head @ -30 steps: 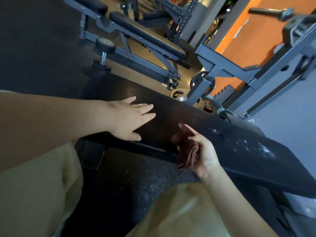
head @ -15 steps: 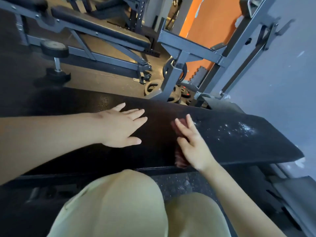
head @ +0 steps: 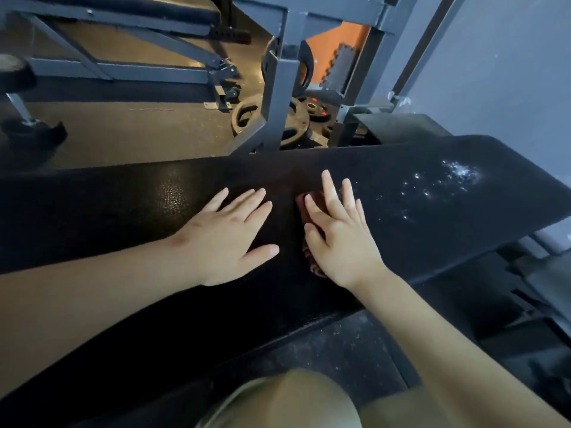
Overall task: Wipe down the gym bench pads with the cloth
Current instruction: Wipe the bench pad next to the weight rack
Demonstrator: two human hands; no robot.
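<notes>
Your dark red folded cloth (head: 315, 197) is down on the black textured gym bench pad (head: 432, 242), about midway along it, pinned under your right hand (head: 343, 242). There's no closed grip there: the fingers are straight and spread, the palm presses the cloth into the pad, and nothing curls round it. Your left hand (head: 228, 236) lies just beside it, grip open too, fingers splayed flat on bare pad, holding nothing.

Progress, as I read it, is early. The scatter of white specks and smears (head: 457, 174) toward the right end of the pad sits untouched, well apart from the cloth, and that's the obvious dirt to take. The left stretch shows only a dull sheen, so I can't tell whether it's been wiped. Most of the pad looks left to do.

Around you, a grey steel rack upright (head: 278, 88) stands right behind the pad's far edge. Black weight plates (head: 247, 118) lie on the floor at its foot, a second padded bench (head: 154, 13) sits further back, and a grey wall (head: 509, 72) is off to the right. What's in the way is your own left hand, if the stroke goes left.
</notes>
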